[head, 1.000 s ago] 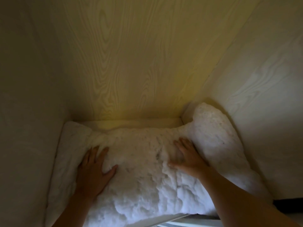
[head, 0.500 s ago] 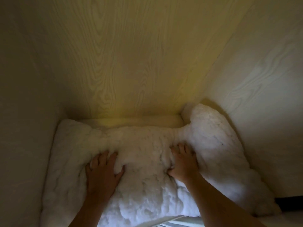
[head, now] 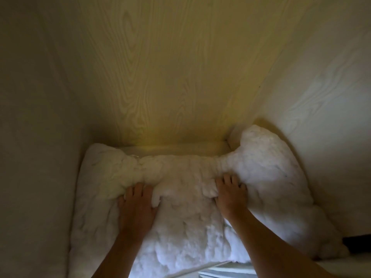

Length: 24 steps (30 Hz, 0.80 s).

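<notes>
Fingers (head: pixel 138 188) of left hand (head: pixel 136 207) and right hand (head: pixel 230 195) curl into the white fluffy plush blanket (head: pixel 186 227), gripping bunched folds. Judged soft, light, bulky; best held by thick gathered folds.

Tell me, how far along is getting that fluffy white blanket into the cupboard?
Mostly done, it seems: the fluffy white blanket lies inside the cupboard, its right end bunched up against the right wall. In hand: the left hand and right hand both dig curled fingers into its middle. Left, probably: pushing it back over the bare shelf strip behind, since its near edge seems to overhang the front.
</notes>
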Each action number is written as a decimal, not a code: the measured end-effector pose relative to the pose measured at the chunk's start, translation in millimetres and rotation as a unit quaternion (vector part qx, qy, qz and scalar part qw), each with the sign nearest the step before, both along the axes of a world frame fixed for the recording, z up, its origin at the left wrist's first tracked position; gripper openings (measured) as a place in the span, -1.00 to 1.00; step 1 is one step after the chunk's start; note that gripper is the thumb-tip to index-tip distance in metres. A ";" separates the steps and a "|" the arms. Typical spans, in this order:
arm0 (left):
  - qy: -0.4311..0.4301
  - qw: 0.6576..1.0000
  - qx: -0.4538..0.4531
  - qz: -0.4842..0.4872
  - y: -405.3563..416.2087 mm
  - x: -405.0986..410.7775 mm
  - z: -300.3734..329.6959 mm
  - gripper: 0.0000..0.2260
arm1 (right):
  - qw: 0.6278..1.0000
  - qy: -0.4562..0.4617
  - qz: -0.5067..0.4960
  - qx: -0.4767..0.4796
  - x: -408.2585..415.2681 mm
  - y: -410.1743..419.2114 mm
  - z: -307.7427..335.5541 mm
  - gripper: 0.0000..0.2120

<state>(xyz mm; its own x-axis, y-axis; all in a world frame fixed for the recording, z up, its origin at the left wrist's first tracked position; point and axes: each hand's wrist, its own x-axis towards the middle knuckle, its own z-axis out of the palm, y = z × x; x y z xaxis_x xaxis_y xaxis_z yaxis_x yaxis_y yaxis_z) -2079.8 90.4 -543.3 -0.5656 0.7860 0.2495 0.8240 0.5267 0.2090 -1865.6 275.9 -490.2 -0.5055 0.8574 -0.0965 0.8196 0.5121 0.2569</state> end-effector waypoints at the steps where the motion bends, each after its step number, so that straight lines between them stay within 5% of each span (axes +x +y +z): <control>1: 0.002 1.000 0.001 -0.001 0.3 -0.2 5.9 -0.64 | 1.000 0.005 0.002 0.008 -4.0 -1.6 7.3 -0.51; 11: 0.036 0.996 0.068 0.039 -12.5 16.2 106.2 -0.64 | 0.998 0.052 0.021 0.007 -25.5 0.2 84.2 -0.60; 24: 0.020 0.993 0.046 0.110 -82.5 102.5 213.3 -0.62 | 0.995 0.025 0.098 0.000 -7.5 -32.9 153.9 -0.57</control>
